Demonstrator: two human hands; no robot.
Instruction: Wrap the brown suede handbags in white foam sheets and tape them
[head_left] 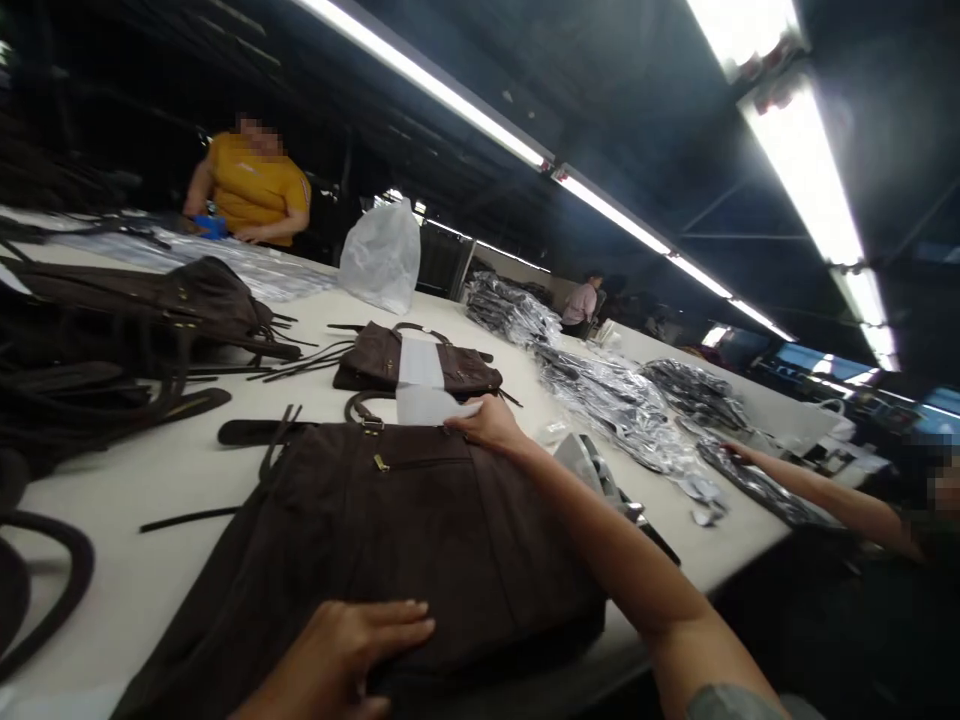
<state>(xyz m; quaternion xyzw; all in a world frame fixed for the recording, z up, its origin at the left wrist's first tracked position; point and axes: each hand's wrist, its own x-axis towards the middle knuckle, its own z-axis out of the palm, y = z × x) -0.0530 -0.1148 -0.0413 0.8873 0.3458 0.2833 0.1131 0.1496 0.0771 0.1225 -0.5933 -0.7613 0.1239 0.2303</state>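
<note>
A dark brown handbag (pixel 420 530) lies on the pale table before me, with a short zip and brass-coloured pull near its top edge. My left hand (pixel 349 645) rests on the bag's lower front, its fingers stretched out. At the top edge, my right hand (pixel 491 425) pinches a white sheet (pixel 427 405), which looks like paper and passes by the bag's handle (pixel 364 408). Just beyond lies a smaller-looking brown bag (pixel 367 360) with a white band (pixel 421 363) around its middle. Part of my right hand's grip is hidden.
More dark bags (pixel 187 300) with loose straps lie at the left. Bags in clear plastic (pixel 600 390) are heaped at the right, where another person's arm (pixel 832 495) reaches in. A plastic bag (pixel 382 255) stands behind. A person in yellow (pixel 259 190) works across the table (pixel 315 290).
</note>
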